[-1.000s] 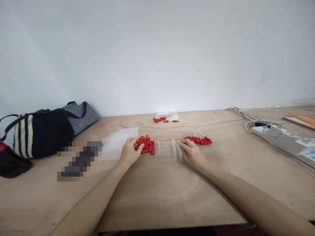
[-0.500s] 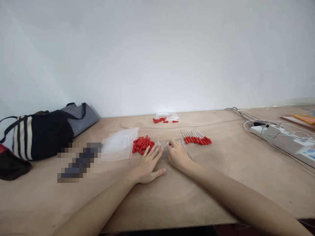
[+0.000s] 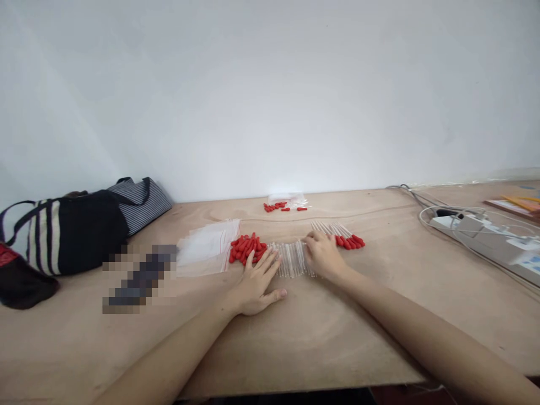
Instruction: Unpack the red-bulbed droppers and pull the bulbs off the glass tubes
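A row of thin clear glass dropper tubes lies side by side in front of me. My left hand rests flat and open, its fingertips over the left end of the row and against the heap of red rubber bulbs. At the row's right end is my right hand, fingers curled down by the tubes; what is under the fingertips is hidden. Just beyond it lie assembled droppers, glass tubes with red bulbs, partly covered by that hand.
Clear zip bags lie left of the heap. More red bulbs and a clear bag are near the wall. A black bag and a blurred dark object are on the left, a power strip with cables on the right.
My right hand has moved right along the row, uncovering more glass tubes and covering part of the assembled droppers. The left hand stays in place.
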A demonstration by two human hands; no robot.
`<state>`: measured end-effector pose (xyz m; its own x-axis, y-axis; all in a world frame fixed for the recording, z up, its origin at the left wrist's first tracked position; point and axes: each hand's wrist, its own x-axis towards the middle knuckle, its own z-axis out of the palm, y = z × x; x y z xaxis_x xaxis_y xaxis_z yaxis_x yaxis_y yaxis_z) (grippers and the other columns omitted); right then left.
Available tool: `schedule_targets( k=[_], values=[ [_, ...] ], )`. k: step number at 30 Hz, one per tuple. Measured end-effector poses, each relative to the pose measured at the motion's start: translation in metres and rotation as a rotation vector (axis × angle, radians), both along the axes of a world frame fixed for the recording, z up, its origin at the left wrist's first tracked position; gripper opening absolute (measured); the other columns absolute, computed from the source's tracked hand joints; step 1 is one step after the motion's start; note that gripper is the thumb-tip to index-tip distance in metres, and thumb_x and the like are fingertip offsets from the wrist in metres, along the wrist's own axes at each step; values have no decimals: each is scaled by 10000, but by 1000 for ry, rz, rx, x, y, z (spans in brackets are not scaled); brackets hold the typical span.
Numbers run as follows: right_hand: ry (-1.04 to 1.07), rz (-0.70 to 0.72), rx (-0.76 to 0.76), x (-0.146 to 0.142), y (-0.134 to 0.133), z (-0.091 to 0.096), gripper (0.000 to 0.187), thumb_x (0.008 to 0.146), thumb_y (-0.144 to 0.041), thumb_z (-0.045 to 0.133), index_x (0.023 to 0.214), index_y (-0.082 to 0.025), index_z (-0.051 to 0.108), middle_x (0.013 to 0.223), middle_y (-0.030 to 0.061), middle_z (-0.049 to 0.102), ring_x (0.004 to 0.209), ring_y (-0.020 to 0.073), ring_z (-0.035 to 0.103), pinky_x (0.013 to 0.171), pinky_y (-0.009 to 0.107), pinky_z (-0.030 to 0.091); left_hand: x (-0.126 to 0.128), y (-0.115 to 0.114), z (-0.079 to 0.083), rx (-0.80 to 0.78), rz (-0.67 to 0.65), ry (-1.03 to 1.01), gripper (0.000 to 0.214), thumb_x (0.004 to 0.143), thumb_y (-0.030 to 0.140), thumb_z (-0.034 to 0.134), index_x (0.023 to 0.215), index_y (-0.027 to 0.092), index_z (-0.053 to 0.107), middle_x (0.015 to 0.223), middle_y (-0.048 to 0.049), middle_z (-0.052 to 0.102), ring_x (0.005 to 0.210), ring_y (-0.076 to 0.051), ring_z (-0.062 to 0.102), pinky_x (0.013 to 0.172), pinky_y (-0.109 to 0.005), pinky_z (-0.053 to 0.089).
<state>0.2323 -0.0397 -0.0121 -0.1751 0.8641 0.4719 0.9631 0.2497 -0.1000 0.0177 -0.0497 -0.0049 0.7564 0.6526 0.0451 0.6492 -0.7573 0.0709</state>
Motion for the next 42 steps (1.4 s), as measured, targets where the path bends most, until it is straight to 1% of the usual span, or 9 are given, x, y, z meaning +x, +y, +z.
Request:
schedule_targets(
  k=[6,11,16,19,23,31,35,39,42],
  values=[
    [-114,-74,27,81,9,-7,223,784,-326,448,888,-233,623,999,65,596,914,224,456,791,403,205,-1,-1,-2,38,73,-108,633,842,522,343,1362,193,195,1419,-124,195,1309,-291,96,1002,-578,79],
    [-165,-7,80,102,8,-16,208,807,-281,450,935,-251,612,965,47,628,917,207,474,854,439,144,-1,-2,0,23,94,-124,599,830,479,401,1336,188,268,1407,-122,236,1303,-297,126,1000,-573,110],
    [-114,8,263,94,8,-13,206,848,-237,431,836,-225,636,808,35,661,836,169,517,887,421,117,0,-1,-2,98,58,-255,511,811,408,466,1265,182,395,1334,-139,360,1243,-303,271,970,-537,216],
    [-36,27,394,81,-3,-6,214,868,-261,422,867,-229,634,749,19,660,791,145,540,889,399,136,2,1,-3,127,22,-508,336,821,336,467,1098,165,550,1055,-121,561,1017,-235,492,861,-405,382],
    [13,193,478,48,-24,-3,165,846,-301,481,900,-268,634,741,-7,659,767,133,552,873,372,174,11,1,1,-42,21,-701,250,851,298,425,897,158,626,762,-48,573,702,-140,543,659,-265,438],
    [5,482,536,-4,-36,-11,140,840,-269,500,923,-275,612,805,-51,676,791,97,558,901,368,126,49,-1,5,-348,168,-825,322,872,339,329,666,155,494,626,9,489,614,-124,485,564,-229,396],
    [18,514,506,-3,-34,-9,194,829,-260,504,1006,-263,583,923,-28,663,844,102,550,913,361,144,45,6,1,-180,223,-793,225,870,290,326,724,170,449,641,16,493,600,-126,480,565,-240,386],
    [67,311,539,-1,-35,-7,211,813,-237,523,1008,-286,589,945,-16,652,926,140,539,924,384,122,26,6,0,148,124,-552,200,870,309,383,785,167,494,719,-23,561,680,-161,505,629,-285,366],
    [31,321,508,-3,-34,-7,182,820,-285,516,977,-297,607,900,-13,662,960,166,530,934,418,82,15,2,-1,387,42,-398,245,876,330,396,758,170,540,723,-39,602,705,-180,508,672,-327,328]
  ],
)
